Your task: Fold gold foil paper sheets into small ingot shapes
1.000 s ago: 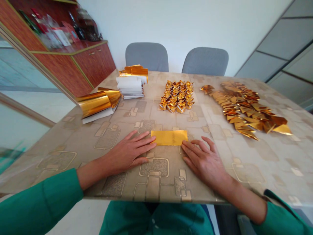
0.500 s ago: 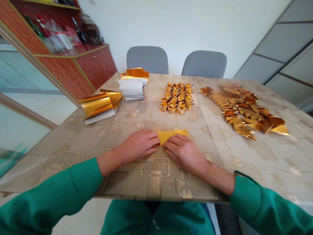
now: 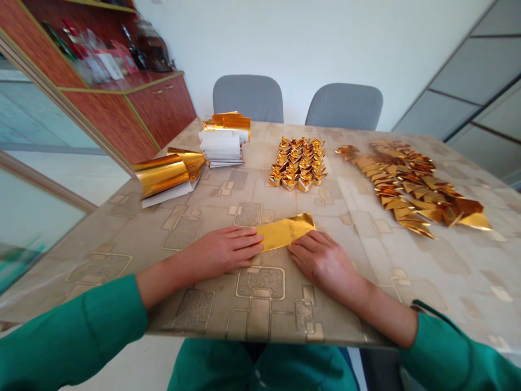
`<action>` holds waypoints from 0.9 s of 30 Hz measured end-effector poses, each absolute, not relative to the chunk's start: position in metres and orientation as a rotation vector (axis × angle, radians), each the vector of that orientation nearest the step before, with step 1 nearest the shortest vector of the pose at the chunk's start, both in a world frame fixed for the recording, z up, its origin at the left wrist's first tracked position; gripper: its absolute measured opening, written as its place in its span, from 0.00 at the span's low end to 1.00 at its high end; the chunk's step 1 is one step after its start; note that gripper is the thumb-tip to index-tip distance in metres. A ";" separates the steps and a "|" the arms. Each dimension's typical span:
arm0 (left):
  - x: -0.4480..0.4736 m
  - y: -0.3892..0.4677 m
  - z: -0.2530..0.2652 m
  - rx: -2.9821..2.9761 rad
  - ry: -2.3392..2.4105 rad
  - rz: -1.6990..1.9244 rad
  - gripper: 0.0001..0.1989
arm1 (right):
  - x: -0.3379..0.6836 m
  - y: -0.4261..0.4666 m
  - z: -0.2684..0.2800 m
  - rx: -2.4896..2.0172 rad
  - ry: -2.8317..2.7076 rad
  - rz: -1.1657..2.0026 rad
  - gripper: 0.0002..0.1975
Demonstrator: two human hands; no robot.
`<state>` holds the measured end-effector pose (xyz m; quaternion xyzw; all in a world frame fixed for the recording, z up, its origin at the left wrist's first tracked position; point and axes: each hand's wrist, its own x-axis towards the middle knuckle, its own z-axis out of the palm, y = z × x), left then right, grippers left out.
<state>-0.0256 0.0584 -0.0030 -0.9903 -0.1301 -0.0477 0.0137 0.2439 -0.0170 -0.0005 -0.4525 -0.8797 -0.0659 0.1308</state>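
A folded strip of gold foil paper (image 3: pixel 280 231) lies slightly tilted on the table, its shiny side up. The fingers of my left hand (image 3: pixel 228 250) lie flat and stretched out over its left end, covering that end. My right hand (image 3: pixel 321 259) is at the lower right edge of the strip, its fingers bent and pressed together against the paper; the thumb is hidden. Between the two hands the middle of the strip shows.
Beyond the strip stand rows of folded gold paper pieces (image 3: pixel 298 163). A heap of flat gold folded pieces (image 3: pixel 411 187) spreads to the right. At left are a stack of white-backed sheets (image 3: pixel 222 147) and a curled gold sheet (image 3: pixel 165 176). Two grey chairs (image 3: pixel 247 99) stand behind.
My hands have moved apart, the left one outward to the left and flattening, the right one outward to the right. More of the gold strip shows, and it is tilted more.
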 end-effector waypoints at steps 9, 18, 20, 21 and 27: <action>0.001 0.052 -0.003 -2.946 -0.531 -0.344 0.09 | 0.229 0.000 0.004 -1.333 -2.559 -0.281 0.11; 0.003 0.045 -0.003 -2.998 -0.764 -0.530 0.08 | 0.216 0.007 -0.004 -1.263 -2.557 -0.275 0.10; 0.002 0.044 -0.002 -3.065 -0.776 -0.555 0.09 | 0.217 0.005 -0.006 -1.254 -2.521 -0.290 0.12; 0.001 0.044 -0.002 -3.100 -0.772 -0.568 0.09 | 0.218 0.003 -0.006 -1.253 -2.508 -0.279 0.12; -0.001 0.049 -0.006 -3.269 -0.859 -0.716 0.09 | 0.221 -0.006 -0.004 -1.310 -2.483 -0.057 0.12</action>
